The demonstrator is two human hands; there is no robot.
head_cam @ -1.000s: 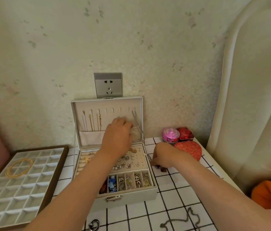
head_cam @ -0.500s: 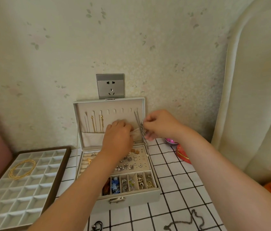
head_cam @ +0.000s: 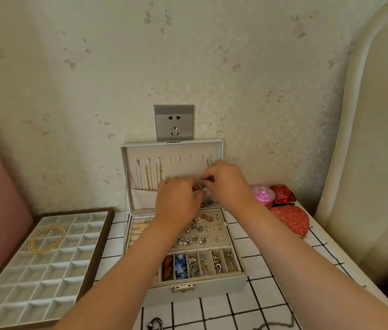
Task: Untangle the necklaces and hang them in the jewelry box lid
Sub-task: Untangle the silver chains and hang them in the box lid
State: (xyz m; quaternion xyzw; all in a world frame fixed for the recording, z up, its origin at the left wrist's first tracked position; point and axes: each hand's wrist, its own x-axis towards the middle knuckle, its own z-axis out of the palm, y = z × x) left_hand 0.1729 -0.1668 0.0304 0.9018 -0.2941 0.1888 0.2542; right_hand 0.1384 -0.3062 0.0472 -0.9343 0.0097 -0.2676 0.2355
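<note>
Silver link chain necklace [head_cam: 201, 186] sits pinched between my hands now that my right hand [head_cam: 230, 184] has swung in to meet my left hand [head_cam: 178, 202], both with fingers curled on it, just in front of the pale grey jewelry box lid [head_cam: 171, 146] behind them, so I judge hooking comes next.

Head-worn view, downward, close above jewelry box [head_cam: 221, 288]
</note>
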